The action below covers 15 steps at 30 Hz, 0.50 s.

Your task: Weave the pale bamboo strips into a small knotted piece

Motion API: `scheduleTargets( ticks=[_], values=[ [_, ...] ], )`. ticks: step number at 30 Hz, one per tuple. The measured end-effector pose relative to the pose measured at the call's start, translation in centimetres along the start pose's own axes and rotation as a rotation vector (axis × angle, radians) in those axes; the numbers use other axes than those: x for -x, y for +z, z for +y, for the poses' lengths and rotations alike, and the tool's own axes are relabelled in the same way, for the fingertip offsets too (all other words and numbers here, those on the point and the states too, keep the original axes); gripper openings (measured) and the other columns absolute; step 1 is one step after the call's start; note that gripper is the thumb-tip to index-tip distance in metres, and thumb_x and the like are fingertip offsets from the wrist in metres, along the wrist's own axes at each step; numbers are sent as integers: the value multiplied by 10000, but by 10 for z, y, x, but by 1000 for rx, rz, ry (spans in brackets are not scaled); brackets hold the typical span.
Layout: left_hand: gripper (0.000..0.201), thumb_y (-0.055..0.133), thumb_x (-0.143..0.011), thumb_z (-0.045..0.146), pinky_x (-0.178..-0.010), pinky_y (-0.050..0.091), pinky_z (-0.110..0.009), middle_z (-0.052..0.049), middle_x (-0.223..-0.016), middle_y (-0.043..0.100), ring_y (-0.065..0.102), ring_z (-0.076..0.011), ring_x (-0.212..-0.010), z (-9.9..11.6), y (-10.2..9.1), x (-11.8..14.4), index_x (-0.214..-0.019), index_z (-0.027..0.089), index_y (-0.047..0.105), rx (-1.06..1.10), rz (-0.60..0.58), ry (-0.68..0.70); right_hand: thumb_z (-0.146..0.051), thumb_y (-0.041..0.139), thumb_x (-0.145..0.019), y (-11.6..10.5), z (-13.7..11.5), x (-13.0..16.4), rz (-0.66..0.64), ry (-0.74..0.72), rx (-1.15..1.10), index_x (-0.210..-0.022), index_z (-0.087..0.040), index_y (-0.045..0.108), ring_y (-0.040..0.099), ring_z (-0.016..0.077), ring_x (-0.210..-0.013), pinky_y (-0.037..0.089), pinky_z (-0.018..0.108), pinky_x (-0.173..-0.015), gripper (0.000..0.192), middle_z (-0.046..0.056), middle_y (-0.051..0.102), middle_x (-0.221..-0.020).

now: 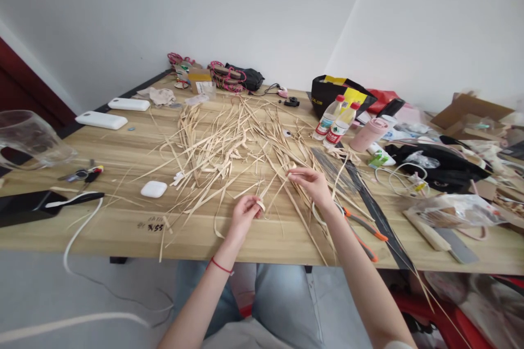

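At the far left a clear plastic jug [28, 139] lies at the edge of the wooden surface [123, 152], with a black phone [24, 206] nearer the front edge and a white cable [79, 223] trailing off over it. Two white power banks [101, 120] sit further back, and a small white earbud case [153, 189] rests just left of the heap of straw.

The pale straw strips [221, 147] spread across the middle of the surface, fanning from the back toward the front edge. The left hand [244, 212], a red string round its wrist, hovers over the front fringe of the heap; its grip is closed, thumb and fingers pinching a short curled strip [260, 205]. Just to its right and a little further back, the right hand [311, 182] has its grip pinched shut on the end of a thin strip at the right side of the heap, fingertips pointing left. The two hands are near each other but apart.

Right of the right forearm lie orange-handled pliers [362, 229] and a long dark bundle of rods [368, 202] running diagonally toward the front edge. Behind these stand two drink bottles [335, 122] with red caps, a pink cup [368, 133] lying beside them, and a black and yellow bag [327, 95] near the wall. At the far right sit a plastic bag [454, 210] and a cardboard box [470, 112].
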<state>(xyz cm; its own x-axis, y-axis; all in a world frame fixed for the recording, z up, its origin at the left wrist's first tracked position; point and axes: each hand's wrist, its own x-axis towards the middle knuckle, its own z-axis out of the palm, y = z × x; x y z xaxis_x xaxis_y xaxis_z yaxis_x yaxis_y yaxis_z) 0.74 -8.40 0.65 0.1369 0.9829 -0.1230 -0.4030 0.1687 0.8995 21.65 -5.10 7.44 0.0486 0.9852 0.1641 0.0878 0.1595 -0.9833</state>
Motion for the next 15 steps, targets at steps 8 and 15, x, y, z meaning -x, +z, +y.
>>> scheduleTargets(
  ticks=[8, 15],
  values=[
    [276, 700, -645, 308, -493, 421, -216, 8, -628, 604, 531, -90, -491, -1, 2, 1, -807, 154, 539, -42, -64, 10, -356, 745, -614, 4, 9, -5, 31, 79, -179, -1036, -215, 628, 679, 185, -763, 545, 268, -579, 460, 71, 635, -1118],
    [276, 702, -640, 301, -497, 426, -220, 12, -626, 607, 533, -90, -488, 3, 3, 2, -804, 157, 533, -37, -50, 9, -324, 667, -712, -34, 1, -9, -88, -4, 192, -1220, -199, 508, 665, 174, -630, 461, 234, -471, 547, 68, 717, -869]
  ],
)
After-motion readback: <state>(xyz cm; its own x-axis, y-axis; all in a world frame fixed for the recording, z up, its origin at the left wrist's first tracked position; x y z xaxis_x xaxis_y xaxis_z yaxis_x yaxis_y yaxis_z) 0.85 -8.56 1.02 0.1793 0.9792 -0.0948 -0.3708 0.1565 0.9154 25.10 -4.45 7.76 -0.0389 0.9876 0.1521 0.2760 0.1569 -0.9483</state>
